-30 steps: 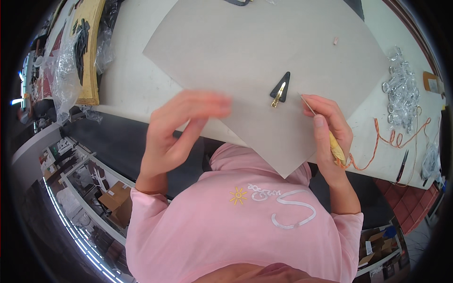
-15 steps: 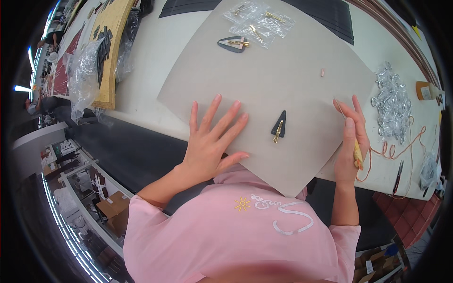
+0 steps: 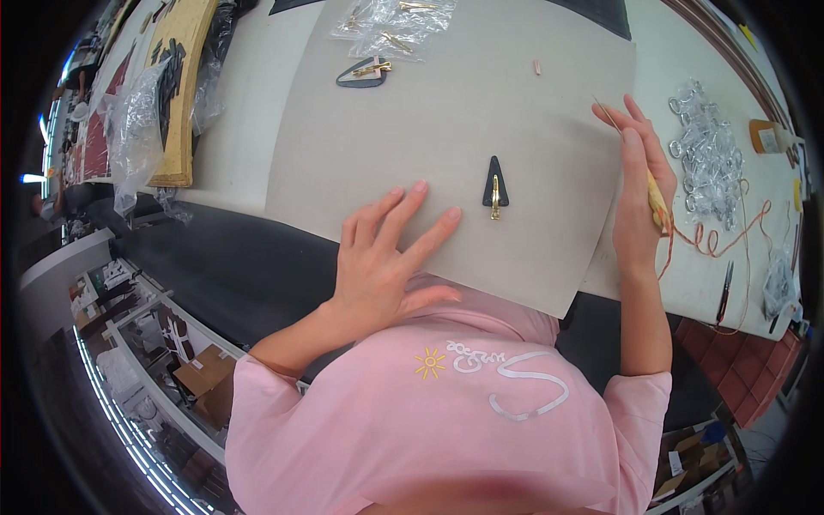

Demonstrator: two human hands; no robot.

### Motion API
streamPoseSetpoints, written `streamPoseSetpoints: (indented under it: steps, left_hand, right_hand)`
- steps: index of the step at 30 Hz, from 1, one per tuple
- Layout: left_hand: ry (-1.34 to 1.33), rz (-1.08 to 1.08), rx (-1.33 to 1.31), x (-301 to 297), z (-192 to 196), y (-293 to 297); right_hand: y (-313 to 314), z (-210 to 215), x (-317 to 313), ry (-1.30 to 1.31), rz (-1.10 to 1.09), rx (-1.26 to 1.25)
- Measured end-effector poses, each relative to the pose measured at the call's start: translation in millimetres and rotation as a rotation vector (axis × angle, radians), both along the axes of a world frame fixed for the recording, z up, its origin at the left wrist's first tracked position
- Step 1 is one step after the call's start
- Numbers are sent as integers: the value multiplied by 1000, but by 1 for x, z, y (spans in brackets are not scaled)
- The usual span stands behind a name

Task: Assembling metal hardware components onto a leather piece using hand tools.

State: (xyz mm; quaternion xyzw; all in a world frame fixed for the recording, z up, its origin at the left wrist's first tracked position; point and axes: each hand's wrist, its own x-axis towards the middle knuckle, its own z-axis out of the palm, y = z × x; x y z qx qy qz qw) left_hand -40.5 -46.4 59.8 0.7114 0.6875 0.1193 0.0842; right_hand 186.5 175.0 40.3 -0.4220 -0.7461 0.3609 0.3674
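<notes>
The black triangle (image 3: pixel 493 174) with its gold clip (image 3: pixel 495 197) lies on the grey sheet (image 3: pixel 412 120) between my hands, tip pointing away from me; my spread left hand (image 3: pixel 376 262) is nearer, my right hand (image 3: pixel 633 206) pinching a yellow-handled tool (image 3: pixel 655 196).

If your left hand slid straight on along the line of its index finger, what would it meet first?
The left hand would probably meet the black triangular piece with the gold clip on it, though height is hard to judge from this view.
</notes>
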Motion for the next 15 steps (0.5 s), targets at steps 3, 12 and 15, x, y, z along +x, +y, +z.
streamPoseSetpoints:
  steps: [3, 12, 15]
  left_hand:
    - [-262, -100, -29, -22, -3, 25]
    - [-198, -227, 222, -11, -32, 69]
    - [-164, -227, 230, -10, -34, 70]
  right_hand:
    - [-31, 12, -4, 193, -27, -199]
    - [-54, -2, -28, 7, 261, -161]
    - [-52, -6, -25, -43, 277, -94]
